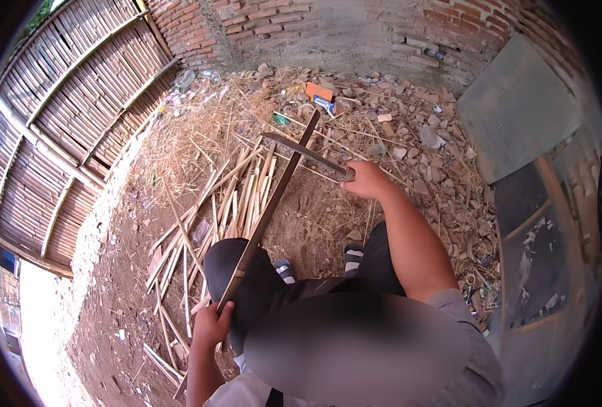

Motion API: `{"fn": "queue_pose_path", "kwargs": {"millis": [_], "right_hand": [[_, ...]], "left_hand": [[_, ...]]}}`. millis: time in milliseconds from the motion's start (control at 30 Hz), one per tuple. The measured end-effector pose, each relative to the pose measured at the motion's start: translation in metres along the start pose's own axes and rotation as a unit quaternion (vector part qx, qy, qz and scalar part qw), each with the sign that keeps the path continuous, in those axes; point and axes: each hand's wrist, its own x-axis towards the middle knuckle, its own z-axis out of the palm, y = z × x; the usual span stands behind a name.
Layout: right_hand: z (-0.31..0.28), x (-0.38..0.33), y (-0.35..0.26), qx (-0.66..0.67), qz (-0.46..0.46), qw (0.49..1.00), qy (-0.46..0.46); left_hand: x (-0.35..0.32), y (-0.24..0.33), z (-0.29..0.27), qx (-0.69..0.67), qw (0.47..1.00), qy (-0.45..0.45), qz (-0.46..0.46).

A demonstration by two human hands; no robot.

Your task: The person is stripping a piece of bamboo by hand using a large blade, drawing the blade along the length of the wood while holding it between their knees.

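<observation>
The person's left hand (pixel 212 327) sits low, near the body, fingers curled shut in a fist-like grip, its forearm rising from the lower edge. The right arm reaches forward, bare forearm extended from a grey sleeve, right hand (pixel 367 180) closed tight, knuckles up. Both knees are bent, feet just ahead.

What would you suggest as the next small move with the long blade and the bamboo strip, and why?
Probably draw the long dark metal blade down along the long thin bamboo strip. The right hand holds the blade crossing the strip near its far end, while the left hand has a firm grip on the near end, steadying it over the knee.
</observation>
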Motion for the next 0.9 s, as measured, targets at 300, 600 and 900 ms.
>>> {"fn": "queue_pose_path", "kwargs": {"millis": [300, 600, 900], "right_hand": [[-0.023, -0.005, -0.002, 0.032, 0.085, 0.993, 0.07], [-0.02, 0.0, 0.035, 0.043, 0.085, 0.978, 0.184], [-0.021, 0.003, 0.026, 0.086, 0.106, 0.976, 0.169]], "left_hand": [[-0.006, -0.025, 0.015, -0.121, 0.992, 0.029, 0.007], [-0.054, -0.122, 0.008, -0.054, 0.967, 0.218, -0.117], [-0.164, -0.241, 0.078, -0.076, 0.895, 0.318, -0.303]]}}
